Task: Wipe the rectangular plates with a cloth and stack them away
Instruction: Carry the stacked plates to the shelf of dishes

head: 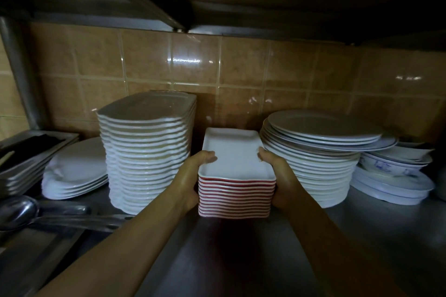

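While taller white stacks (147, 152) crowd left and right, your left hand (193, 176) and right hand (277, 176) grasp the red-edged rectangular plate stack (236, 190) between them.

A steel shelf (362, 236) carries the dishes. On it, from left to right along the far side, stand steel trays (29, 159), a low stack of oval plates (74, 171), a tall stack of white platters (147, 152), a stack of red-edged rectangular plates (236, 190), a stack of round plates (316, 159), and bowls on plates (395, 176). A ladle (17, 210) lies near left.
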